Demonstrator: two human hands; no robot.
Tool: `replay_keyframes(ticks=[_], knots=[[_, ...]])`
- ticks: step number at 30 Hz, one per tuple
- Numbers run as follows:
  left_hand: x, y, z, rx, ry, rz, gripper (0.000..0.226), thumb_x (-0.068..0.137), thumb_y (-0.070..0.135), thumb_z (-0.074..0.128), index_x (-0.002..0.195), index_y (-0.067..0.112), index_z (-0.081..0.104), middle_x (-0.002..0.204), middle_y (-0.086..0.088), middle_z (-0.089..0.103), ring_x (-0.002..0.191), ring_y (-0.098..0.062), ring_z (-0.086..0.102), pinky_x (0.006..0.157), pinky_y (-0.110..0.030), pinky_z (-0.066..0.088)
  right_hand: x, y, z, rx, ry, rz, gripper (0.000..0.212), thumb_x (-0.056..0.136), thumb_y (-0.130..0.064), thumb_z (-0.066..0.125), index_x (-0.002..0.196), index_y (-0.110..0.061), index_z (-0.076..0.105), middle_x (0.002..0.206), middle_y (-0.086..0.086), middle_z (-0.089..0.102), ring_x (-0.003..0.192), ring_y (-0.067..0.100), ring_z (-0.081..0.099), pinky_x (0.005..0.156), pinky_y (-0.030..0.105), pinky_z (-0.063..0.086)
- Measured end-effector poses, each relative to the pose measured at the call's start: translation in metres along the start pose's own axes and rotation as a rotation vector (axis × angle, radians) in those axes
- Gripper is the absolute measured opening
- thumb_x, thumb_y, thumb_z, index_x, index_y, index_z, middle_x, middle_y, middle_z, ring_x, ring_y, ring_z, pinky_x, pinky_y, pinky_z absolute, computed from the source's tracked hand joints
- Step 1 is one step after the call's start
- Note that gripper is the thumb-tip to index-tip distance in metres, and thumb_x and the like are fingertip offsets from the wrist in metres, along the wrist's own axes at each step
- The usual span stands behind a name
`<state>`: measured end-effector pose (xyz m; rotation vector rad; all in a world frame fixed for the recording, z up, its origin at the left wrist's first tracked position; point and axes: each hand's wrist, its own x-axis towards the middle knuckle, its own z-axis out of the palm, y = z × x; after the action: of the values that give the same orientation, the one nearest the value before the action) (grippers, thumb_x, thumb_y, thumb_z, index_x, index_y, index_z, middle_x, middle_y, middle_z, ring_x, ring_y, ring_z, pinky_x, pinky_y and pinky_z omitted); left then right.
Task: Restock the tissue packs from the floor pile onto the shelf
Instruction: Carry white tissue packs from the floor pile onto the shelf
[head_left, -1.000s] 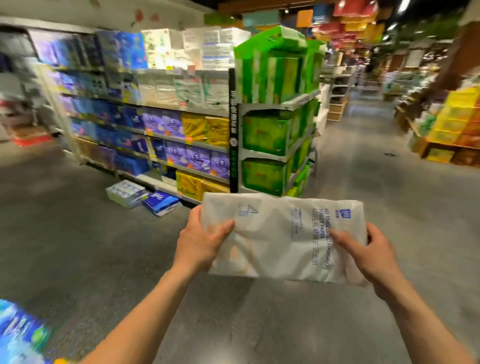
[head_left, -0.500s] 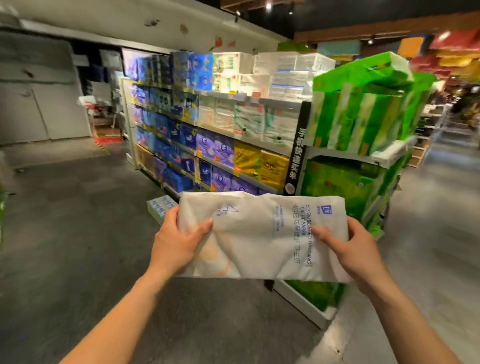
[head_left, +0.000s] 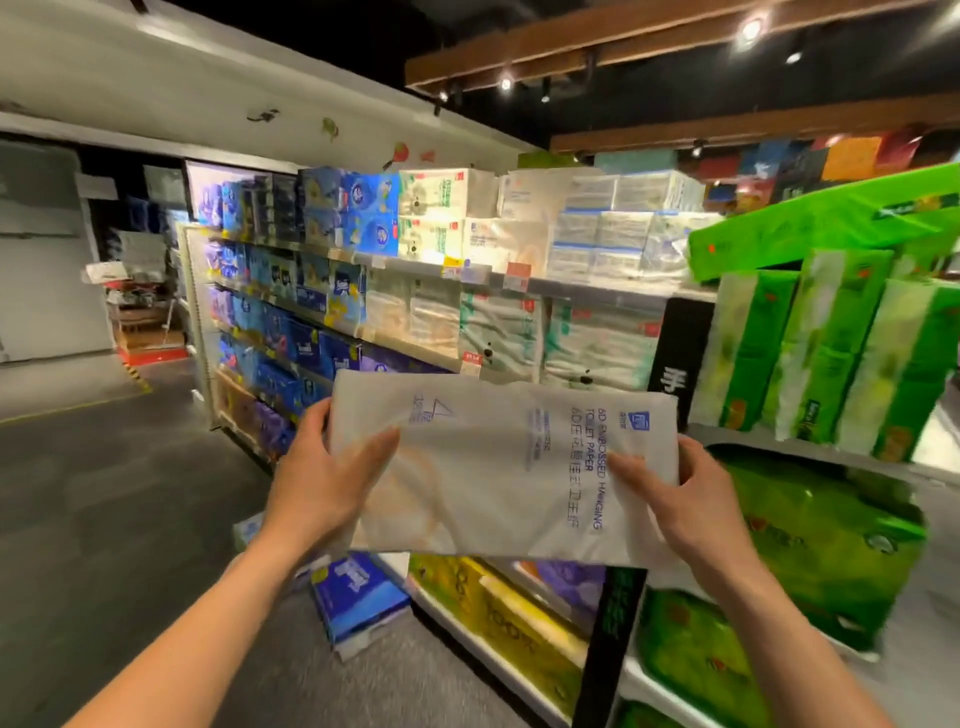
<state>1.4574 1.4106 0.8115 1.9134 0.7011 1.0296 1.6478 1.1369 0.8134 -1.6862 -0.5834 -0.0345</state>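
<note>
A white tissue pack (head_left: 498, 467) hangs level in the air, just before the shelf (head_left: 571, 288) — left hand (head_left: 322, 478) and right hand (head_left: 691, 499) each keep a clenched grip on one end. Below, a blue pack (head_left: 358, 597) lies on the floor.

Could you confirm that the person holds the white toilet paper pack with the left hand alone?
Not quite: both hands hold it. The head view shows the left hand gripping one end of the white toilet paper pack and the right hand the other.
</note>
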Motion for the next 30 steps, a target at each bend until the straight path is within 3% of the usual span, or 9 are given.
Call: replay_keyframes(ticks=[4, 6, 9, 13, 17, 23, 26, 28, 30], knots=[[0.108, -0.020, 0.042, -0.059, -0.013, 0.074, 0.064, 0.072, 0.061, 0.071, 0.124, 0.035, 0.046, 0.107, 0.014, 0.063, 0.093, -0.010, 0.066, 0.075, -0.036, 0.057, 0.100, 0.016, 0.036, -0.010, 0.033, -0.042, 0.049, 0.073, -0.043, 0.083, 0.115, -0.027, 0.064, 0.101, -0.008, 0.075, 0.079, 0.006, 0.074, 0.066, 0.025, 0.058], [0.161, -0.029, 0.067, -0.083, -0.005, 0.101, 0.061, 0.069, 0.063, 0.071, 0.119, 0.036, 0.047, 0.102, 0.014, 0.065, 0.088, -0.005, 0.066, 0.071, -0.034, 0.056, 0.154, 0.026, 0.051, -0.042, 0.057, -0.077, 0.054, 0.067, -0.050, 0.083, 0.113, -0.027, 0.066, 0.098, -0.009, 0.077, 0.080, 0.005, 0.074, 0.073, 0.034, 0.061], [0.244, -0.035, 0.101, -0.099, 0.022, 0.128, 0.077, 0.060, 0.082, 0.067, 0.119, 0.036, 0.049, 0.101, 0.013, 0.067, 0.084, -0.005, 0.067, 0.074, -0.039, 0.057, 0.237, 0.030, 0.068, -0.115, 0.097, -0.148, 0.060, 0.062, -0.063, 0.083, 0.108, -0.027, 0.069, 0.096, -0.012, 0.077, 0.084, 0.007, 0.075, 0.082, 0.046, 0.061], [0.355, -0.027, 0.130, -0.097, 0.017, 0.161, 0.088, 0.054, 0.088, 0.061, 0.122, 0.033, 0.047, 0.098, 0.014, 0.066, 0.083, -0.010, 0.067, 0.071, -0.038, 0.056, 0.340, 0.011, 0.096, -0.195, 0.142, -0.229, 0.060, 0.063, -0.061, 0.080, 0.109, -0.026, 0.069, 0.099, -0.007, 0.077, 0.086, 0.009, 0.073, 0.079, 0.041, 0.059], [0.462, -0.027, 0.148, -0.143, 0.027, 0.189, 0.077, 0.064, 0.078, 0.069, 0.120, 0.032, 0.042, 0.101, 0.007, 0.066, 0.085, -0.016, 0.068, 0.075, -0.041, 0.057, 0.428, -0.015, 0.131, -0.272, 0.165, -0.297, 0.051, 0.071, -0.054, 0.079, 0.112, -0.025, 0.067, 0.097, -0.010, 0.074, 0.085, 0.010, 0.071, 0.066, 0.032, 0.053], [0.617, -0.049, 0.174, -0.252, -0.035, 0.256, 0.069, 0.070, 0.058, 0.080, 0.119, 0.022, 0.047, 0.098, 0.002, 0.069, 0.082, -0.017, 0.070, 0.074, -0.044, 0.059, 0.539, -0.029, 0.199, -0.312, 0.278, -0.364, 0.060, 0.065, -0.063, 0.081, 0.111, -0.027, 0.066, 0.097, -0.009, 0.075, 0.088, 0.010, 0.071, 0.079, 0.045, 0.059], [0.696, -0.058, 0.188, -0.336, -0.148, 0.359, 0.065, 0.071, 0.038, 0.084, 0.120, 0.018, 0.047, 0.100, 0.002, 0.068, 0.077, -0.010, 0.070, 0.059, -0.027, 0.058, 0.594, -0.031, 0.235, -0.317, 0.362, -0.397, 0.066, 0.060, -0.070, 0.080, 0.109, -0.027, 0.067, 0.098, -0.007, 0.075, 0.088, 0.014, 0.073, 0.080, 0.048, 0.060], [0.750, -0.057, 0.196, -0.362, -0.231, 0.423, 0.069, 0.065, 0.032, 0.087, 0.120, 0.017, 0.048, 0.099, 0.000, 0.070, 0.076, -0.005, 0.071, 0.056, -0.022, 0.056, 0.629, -0.038, 0.254, -0.279, 0.418, -0.397, 0.055, 0.065, -0.058, 0.083, 0.108, -0.025, 0.068, 0.097, -0.005, 0.076, 0.087, 0.015, 0.073, 0.080, 0.050, 0.061], [0.802, -0.053, 0.205, -0.360, -0.274, 0.476, 0.078, 0.060, 0.042, 0.092, 0.121, 0.020, 0.049, 0.101, -0.002, 0.071, 0.082, -0.008, 0.073, 0.064, -0.030, 0.061, 0.662, -0.048, 0.271, -0.274, 0.456, -0.390, 0.050, 0.070, -0.048, 0.084, 0.110, -0.023, 0.068, 0.098, -0.005, 0.076, 0.088, 0.015, 0.073, 0.081, 0.051, 0.061]])
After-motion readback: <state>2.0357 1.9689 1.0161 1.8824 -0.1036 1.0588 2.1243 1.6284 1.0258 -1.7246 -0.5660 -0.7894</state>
